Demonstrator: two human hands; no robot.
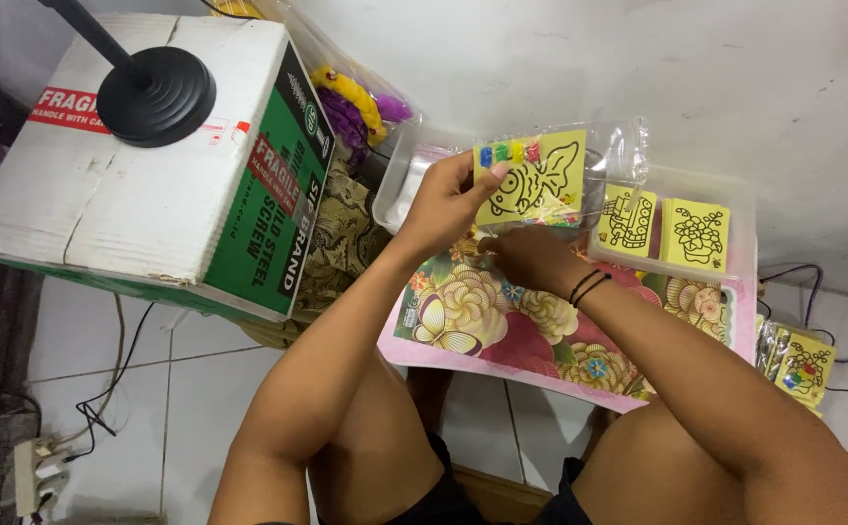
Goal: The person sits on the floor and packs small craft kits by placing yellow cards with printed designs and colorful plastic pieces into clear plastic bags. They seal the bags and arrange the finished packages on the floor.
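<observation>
My left hand (443,199) grips the left edge of a yellow card with a black fish drawing (533,180), which has small coloured bits along its top and sits in a clear plastic sleeve (614,156). My right hand (533,258), with black bands on the wrist, holds the sleeve from below. Both hands are over a low table with a flowered top (482,321).
A clear tray (682,185) at the right holds two more yellow drawing cards (696,233). Packed cards (801,365) lie at the far right. A large cardboard box (152,185) with a black stand base (157,95) stands left. Cables and a power strip (35,472) lie on the tiled floor.
</observation>
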